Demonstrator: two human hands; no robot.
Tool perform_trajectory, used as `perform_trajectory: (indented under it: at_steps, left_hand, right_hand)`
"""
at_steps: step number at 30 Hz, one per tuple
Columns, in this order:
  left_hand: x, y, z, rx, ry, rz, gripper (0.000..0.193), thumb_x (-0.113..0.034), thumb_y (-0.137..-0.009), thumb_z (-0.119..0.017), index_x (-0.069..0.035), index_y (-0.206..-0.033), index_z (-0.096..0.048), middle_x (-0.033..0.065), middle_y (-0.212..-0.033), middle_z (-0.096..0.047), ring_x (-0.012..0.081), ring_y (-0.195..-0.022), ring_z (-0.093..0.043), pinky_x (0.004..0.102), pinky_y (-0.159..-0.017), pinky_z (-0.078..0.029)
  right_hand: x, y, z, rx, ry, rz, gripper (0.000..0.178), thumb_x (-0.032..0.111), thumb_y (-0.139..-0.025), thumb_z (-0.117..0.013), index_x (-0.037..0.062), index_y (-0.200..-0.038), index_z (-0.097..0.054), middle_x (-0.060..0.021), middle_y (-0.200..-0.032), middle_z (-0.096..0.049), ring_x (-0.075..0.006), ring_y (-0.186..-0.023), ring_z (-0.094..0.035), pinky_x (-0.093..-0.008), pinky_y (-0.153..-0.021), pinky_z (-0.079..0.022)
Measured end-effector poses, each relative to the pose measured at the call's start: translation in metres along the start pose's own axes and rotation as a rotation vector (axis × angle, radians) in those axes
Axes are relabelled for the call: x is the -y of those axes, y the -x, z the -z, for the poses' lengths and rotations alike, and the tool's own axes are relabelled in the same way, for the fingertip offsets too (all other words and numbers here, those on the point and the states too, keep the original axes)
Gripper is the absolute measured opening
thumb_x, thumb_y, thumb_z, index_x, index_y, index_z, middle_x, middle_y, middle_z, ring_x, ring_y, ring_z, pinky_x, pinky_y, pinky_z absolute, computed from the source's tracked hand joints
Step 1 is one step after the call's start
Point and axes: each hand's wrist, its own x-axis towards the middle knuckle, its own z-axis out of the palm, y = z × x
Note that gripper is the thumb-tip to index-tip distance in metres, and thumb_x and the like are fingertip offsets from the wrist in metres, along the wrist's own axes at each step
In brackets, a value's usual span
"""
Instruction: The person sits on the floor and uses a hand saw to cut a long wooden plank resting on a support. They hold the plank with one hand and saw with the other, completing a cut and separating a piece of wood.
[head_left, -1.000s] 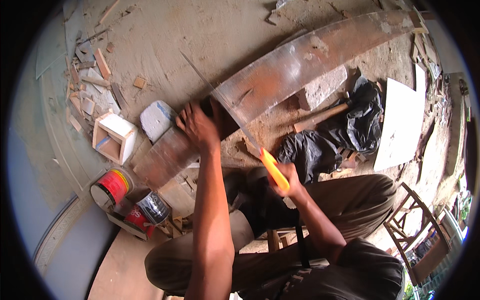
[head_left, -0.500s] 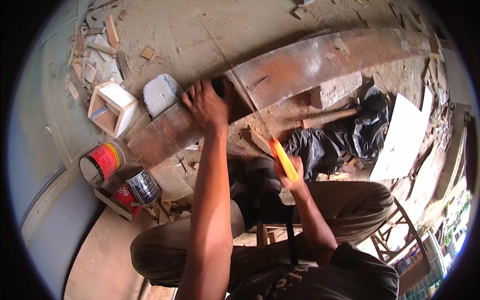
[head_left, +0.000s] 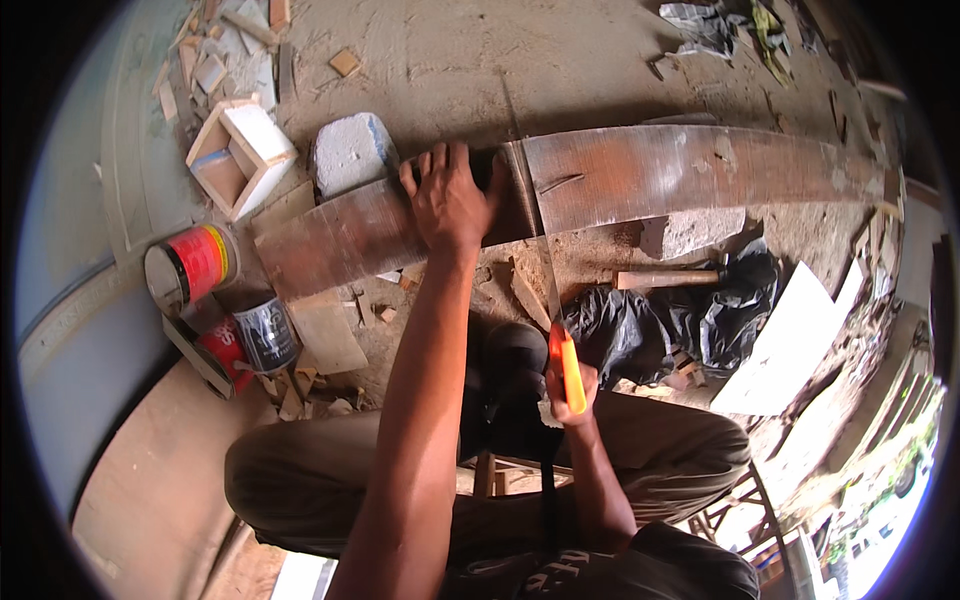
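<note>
A long wooden board (head_left: 640, 180), brown and worn, stretches across in front of me. My left hand (head_left: 450, 205) lies on it left of the saw, fingers spread toward its far edge and thumb apart. My right hand (head_left: 586, 386) is wrapped round the orange-yellow handle of a handsaw (head_left: 571, 372). The saw's thin blade runs away from me across the board, just right of my left hand, and its far end reaches past the board's far edge. How deep the blade sits in the wood I cannot tell.
Pale blocks (head_left: 352, 155) lie beside the board. On the left are an open wooden box (head_left: 265, 150), cans (head_left: 265, 335) and wood scraps. A black plastic bag (head_left: 625, 325), a wooden handle (head_left: 665, 279) and a white sheet (head_left: 775, 350) lie to the right.
My right hand has drawn the saw back toward me, so its handle is nearer my body. My left hand stays on the board. The whole view has shifted and turned slightly.
</note>
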Motion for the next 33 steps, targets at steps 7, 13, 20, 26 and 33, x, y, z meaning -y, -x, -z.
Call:
perform_trajectory:
  at_steps: [7, 13, 20, 26, 33]
  left_hand:
    - [0.011, 0.000, 0.006, -0.001, 0.075, 0.048, 0.048, -0.051, -0.087, -0.055, -0.005, -0.097, -0.064, 0.0131, -0.099, -0.063, 0.0276, -0.101, -0.058, 0.0452, -0.103, -0.031]
    - [-0.003, 0.003, -0.005, -0.064, 0.092, 0.052, 0.050, -0.052, -0.087, -0.054, -0.005, -0.102, -0.065, 0.0128, -0.109, -0.063, 0.0267, -0.108, -0.056, 0.0446, -0.105, -0.030]
    - [0.000, 0.006, 0.004, 0.099, 0.024, 0.084, 0.050, -0.052, -0.086, -0.053, -0.008, -0.106, -0.065, 0.0100, -0.109, -0.064, 0.0260, -0.110, -0.056, 0.0471, -0.104, -0.033]
    - [0.004, 0.003, -0.003, 0.040, 0.037, 0.088, 0.053, -0.053, -0.088, -0.052, -0.006, -0.108, -0.064, 0.0115, -0.107, -0.064, 0.0267, -0.109, -0.057, 0.0468, -0.105, -0.032]
    - [-0.005, 0.000, 0.000, 0.080, 0.083, 0.078, 0.054, -0.053, -0.088, -0.051, -0.005, -0.108, -0.064, 0.0114, -0.109, -0.063, 0.0258, -0.110, -0.056, 0.0466, -0.107, -0.030]
  right_hand:
    - [0.006, -0.058, -0.003, 0.015, -0.221, -0.166, 0.007, 0.003, -0.078, -0.060, 0.0006, -0.073, -0.056, -0.0013, -0.057, -0.051, -0.0089, -0.050, -0.049, -0.0272, -0.047, -0.039]
    - [0.023, -0.120, -0.022, 0.012, -0.102, -0.097, 0.013, 0.005, -0.081, -0.060, 0.0005, -0.069, -0.056, 0.0008, -0.056, -0.049, -0.0075, -0.050, -0.046, -0.0256, -0.046, -0.037]
    - [0.024, 0.069, 0.034, 0.117, 0.054, -0.026, 0.023, 0.010, -0.083, -0.062, -0.0023, -0.103, -0.063, -0.0075, -0.071, -0.063, -0.0118, -0.056, -0.053, -0.0291, -0.054, -0.046]
    - [0.002, -0.015, 0.000, -0.024, -0.042, -0.004, 0.011, 0.009, -0.080, -0.060, -0.0012, -0.076, -0.056, -0.0039, -0.057, -0.050, -0.0125, -0.049, -0.049, -0.0284, -0.051, -0.042]
    - [-0.021, -0.088, -0.023, -0.036, -0.194, -0.046, 0.006, 0.004, -0.090, -0.056, -0.0012, -0.086, -0.056, 0.0002, -0.060, -0.051, -0.0046, -0.047, -0.043, -0.0212, -0.043, -0.034]
